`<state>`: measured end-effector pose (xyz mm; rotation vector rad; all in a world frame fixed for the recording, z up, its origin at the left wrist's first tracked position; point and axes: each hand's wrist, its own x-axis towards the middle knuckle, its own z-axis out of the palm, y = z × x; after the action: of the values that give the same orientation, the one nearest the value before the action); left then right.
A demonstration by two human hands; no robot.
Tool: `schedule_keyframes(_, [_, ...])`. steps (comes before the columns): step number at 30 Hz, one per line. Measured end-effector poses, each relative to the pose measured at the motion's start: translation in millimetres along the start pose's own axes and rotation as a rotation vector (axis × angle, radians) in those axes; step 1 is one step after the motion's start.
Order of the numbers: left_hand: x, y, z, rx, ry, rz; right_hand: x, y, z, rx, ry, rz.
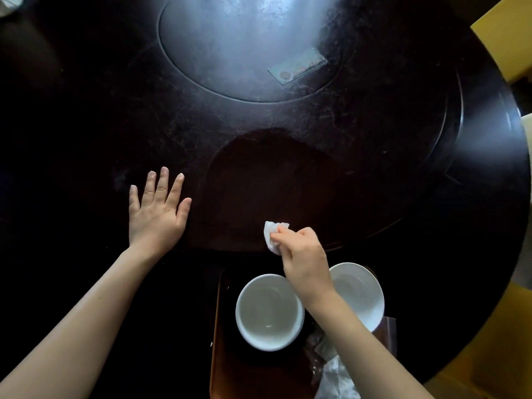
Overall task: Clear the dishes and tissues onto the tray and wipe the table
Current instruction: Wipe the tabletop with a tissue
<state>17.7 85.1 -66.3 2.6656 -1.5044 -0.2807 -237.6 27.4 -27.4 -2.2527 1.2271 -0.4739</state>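
My right hand pinches a small crumpled white tissue against the dark round table, just beyond the tray. My left hand lies flat on the table with fingers spread, holding nothing. A brown tray sits at the near edge. On it stand a white bowl and a white plate, partly hidden by my right forearm. Crumpled tissues and clear wrapping lie on the tray's right side.
A round inset panel fills the table's centre, with a small rectangular label on it. Yellow chair parts stand past the table's right edge. A pale object shows at the far left corner.
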Motion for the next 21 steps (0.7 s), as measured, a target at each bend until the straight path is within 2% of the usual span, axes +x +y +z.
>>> schedule_keyframes(3, [1, -1, -4, -0.055, -0.022, 0.014, 11, -6, -17, 0.283, -0.06, 0.288])
schedule_keyframes(7, [0, 1, -8, -0.126, -0.026, 0.005, 14, -8, -32, 0.466, -0.11, 0.444])
schedule_keyframes(13, [-4, 9, -10, -0.148, -0.026, -0.017, -6, -6, -41, 0.649, -0.125, 0.548])
schedule_keyframes(21, [-56, 14, -1, -0.126, -0.023, 0.029, -42, 0, -57, 0.643, -0.065, 0.545])
